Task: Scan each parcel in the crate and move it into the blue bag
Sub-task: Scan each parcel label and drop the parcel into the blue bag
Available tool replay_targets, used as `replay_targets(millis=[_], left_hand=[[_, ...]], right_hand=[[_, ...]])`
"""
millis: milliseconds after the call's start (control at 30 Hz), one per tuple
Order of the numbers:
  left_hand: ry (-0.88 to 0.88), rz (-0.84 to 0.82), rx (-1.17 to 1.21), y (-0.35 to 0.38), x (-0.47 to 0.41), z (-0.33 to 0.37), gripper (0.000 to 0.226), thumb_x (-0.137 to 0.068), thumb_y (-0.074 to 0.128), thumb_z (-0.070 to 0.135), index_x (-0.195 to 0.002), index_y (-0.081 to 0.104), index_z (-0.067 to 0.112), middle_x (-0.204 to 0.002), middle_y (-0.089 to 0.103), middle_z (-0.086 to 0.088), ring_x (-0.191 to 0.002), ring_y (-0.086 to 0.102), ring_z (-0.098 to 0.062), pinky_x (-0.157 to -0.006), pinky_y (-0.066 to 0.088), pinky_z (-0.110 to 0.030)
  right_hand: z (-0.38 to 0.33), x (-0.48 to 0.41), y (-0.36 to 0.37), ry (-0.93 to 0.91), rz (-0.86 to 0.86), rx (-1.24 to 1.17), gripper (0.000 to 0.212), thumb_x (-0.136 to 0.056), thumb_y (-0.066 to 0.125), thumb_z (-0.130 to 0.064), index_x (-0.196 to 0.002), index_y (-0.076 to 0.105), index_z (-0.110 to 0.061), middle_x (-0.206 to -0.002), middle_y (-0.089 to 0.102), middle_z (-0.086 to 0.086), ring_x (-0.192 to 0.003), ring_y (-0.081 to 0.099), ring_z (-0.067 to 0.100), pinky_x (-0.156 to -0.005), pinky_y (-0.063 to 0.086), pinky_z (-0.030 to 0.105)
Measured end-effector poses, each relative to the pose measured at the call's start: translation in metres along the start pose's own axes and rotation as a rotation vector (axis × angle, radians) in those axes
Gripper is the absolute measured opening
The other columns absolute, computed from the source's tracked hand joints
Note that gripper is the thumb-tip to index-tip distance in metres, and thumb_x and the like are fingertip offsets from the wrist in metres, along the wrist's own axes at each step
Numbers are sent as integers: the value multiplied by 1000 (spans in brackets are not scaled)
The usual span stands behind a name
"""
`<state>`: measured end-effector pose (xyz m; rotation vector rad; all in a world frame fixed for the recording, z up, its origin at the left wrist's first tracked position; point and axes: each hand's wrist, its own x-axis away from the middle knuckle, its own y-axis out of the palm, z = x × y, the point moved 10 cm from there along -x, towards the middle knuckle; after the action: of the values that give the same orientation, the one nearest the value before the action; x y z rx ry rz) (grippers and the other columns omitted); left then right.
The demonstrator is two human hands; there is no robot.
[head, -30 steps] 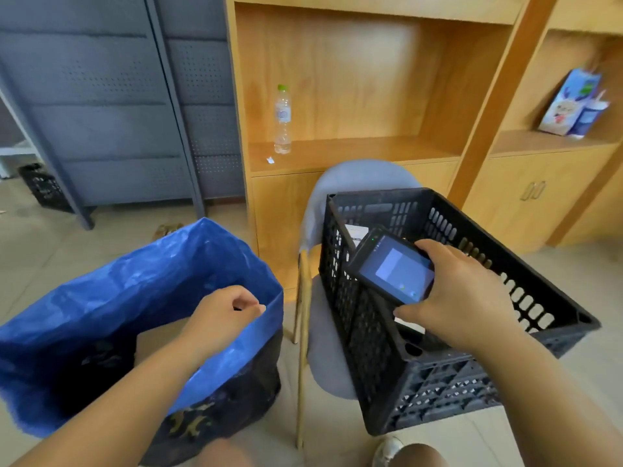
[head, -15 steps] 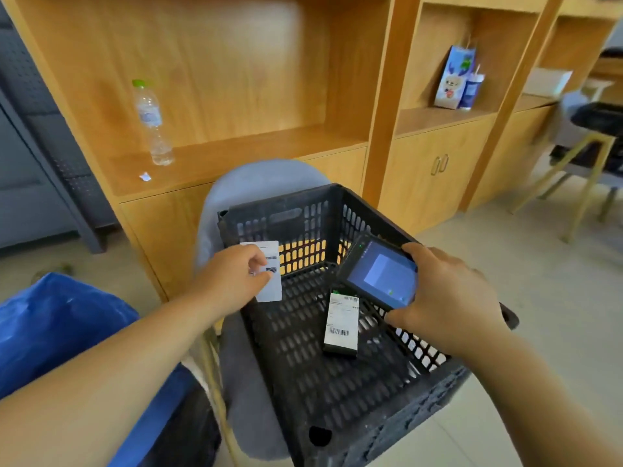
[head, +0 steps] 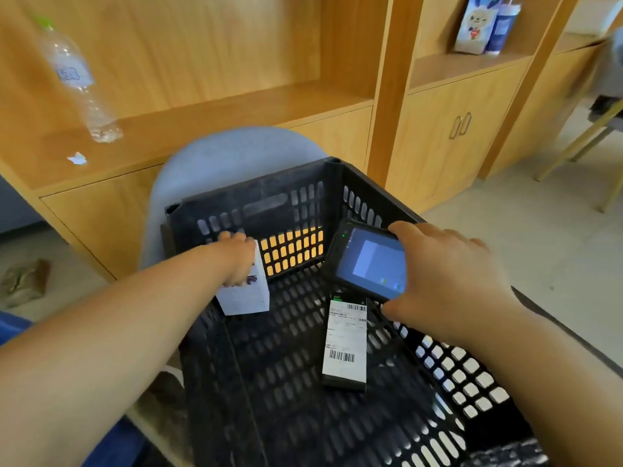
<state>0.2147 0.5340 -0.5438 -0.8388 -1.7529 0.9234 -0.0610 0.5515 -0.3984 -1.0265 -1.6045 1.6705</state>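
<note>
A black slotted crate (head: pixel 256 203) rests on a grey chair. Inside it, my left hand (head: pixel 236 257) grips the top of a small white box parcel (head: pixel 244 296) that stands against the crate's left wall. A flat black parcel (head: pixel 344 345) with a white barcode label lies on the crate floor. My right hand (head: pixel 441 284) holds a black handheld scanner (head: pixel 369 261), lit screen up, over the crate just above that flat parcel. Only a blue sliver of the blue bag (head: pixel 10 326) shows at the left edge.
The grey chair (head: pixel 215 156) backs onto a wooden shelf unit (head: pixel 209 106) with a clear water bottle (head: pixel 77 79). Cartons (head: pixel 475 25) stand on the right shelf. Another chair's wooden legs (head: pixel 580 146) are at far right. A brown object (head: pixel 25 281) lies on the floor at left.
My view has swung from the blue bag to the crate. My left hand left the bag's rim, reached into the crate and closed on the white box. The scanner stays over the crate.
</note>
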Motion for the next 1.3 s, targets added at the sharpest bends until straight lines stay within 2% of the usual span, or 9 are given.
replay_targets(millis=[167, 300, 433, 633, 833, 933, 1000, 1133, 1300], left_hand=[[-9, -27, -117, 5, -21, -4, 93, -88, 64, 16, -152, -3, 4, -158, 12, -13, -140, 19, -39, -111, 31, -49], [38, 92, -166, -10, -21, 5, 59, -87, 56, 10, -142, 34, 13, -140, 41, -8, -128, 33, -33, -90, 42, -42], [50, 197, -121, -29, -5, 6, 60, -84, 65, 25, -138, 38, 24, -129, 48, -1, -116, 46, -29, -71, 41, -35], [152, 376, 222, -58, 39, 10, 50, -85, 68, 15, -126, 38, 22, -122, 48, -9, -104, 54, -32, -73, 49, -43], [128, 525, 912, -86, 114, -12, 47, -74, 67, -5, -107, 52, 26, -119, 46, -4, -97, 56, -28, -65, 58, -46], [114, 551, 1170, -88, 160, -21, 46, -65, 82, 14, -97, 54, 32, -116, 49, -2, -94, 58, -23, -70, 58, -46], [116, 611, 1308, -90, 194, -26, 26, -75, 78, 36, -90, 57, 34, -113, 51, 1, -91, 59, -22, -68, 57, -37], [65, 812, 1300, -85, 258, -41, 13, -94, 55, 33, -82, 60, 31, -112, 53, 4, -104, 51, -15, -74, 38, -21], [-44, 807, 1346, -44, 309, -54, 8, -91, 60, 25, -84, 65, 27, -117, 55, -2, -109, 50, -19, -82, 41, -30]], right_hand=[[-7, -7, 19, -37, -32, -61, 79, -63, 72, -48, -128, 33, -27, -112, 52, -7, -99, 52, 19, -79, 39, 34], [-7, -12, 21, -40, -26, -76, 78, -64, 73, -48, -128, 33, -28, -106, 51, -8, -90, 49, 17, -76, 38, 33], [-5, -13, 14, -29, 4, -78, 72, -62, 73, -48, -121, 38, -28, -90, 45, -9, -78, 43, 15, -71, 35, 30], [9, 3, -12, 24, 28, -85, 70, -59, 72, -49, -117, 42, -26, -94, 52, -8, -80, 47, 18, -67, 32, 31], [25, 50, -51, 83, 63, -116, 79, -58, 72, -50, -126, 38, -27, -85, 43, -9, -77, 44, 17, -66, 35, 31], [27, 80, -66, 113, 71, -148, 79, -57, 73, -48, -125, 39, -29, -89, 47, -9, -78, 46, 18, -65, 34, 31], [25, 99, -75, 122, 74, -178, 77, -57, 73, -48, -124, 39, -29, -90, 49, -9, -78, 49, 18, -65, 36, 31], [17, 134, -94, 125, 121, -226, 77, -56, 74, -49, -122, 41, -29, -89, 49, -9, -77, 51, 19, -64, 39, 31], [1, 174, -106, 126, 158, -248, 79, -53, 76, -50, -121, 41, -28, -91, 50, -8, -78, 52, 20, -62, 40, 31]])
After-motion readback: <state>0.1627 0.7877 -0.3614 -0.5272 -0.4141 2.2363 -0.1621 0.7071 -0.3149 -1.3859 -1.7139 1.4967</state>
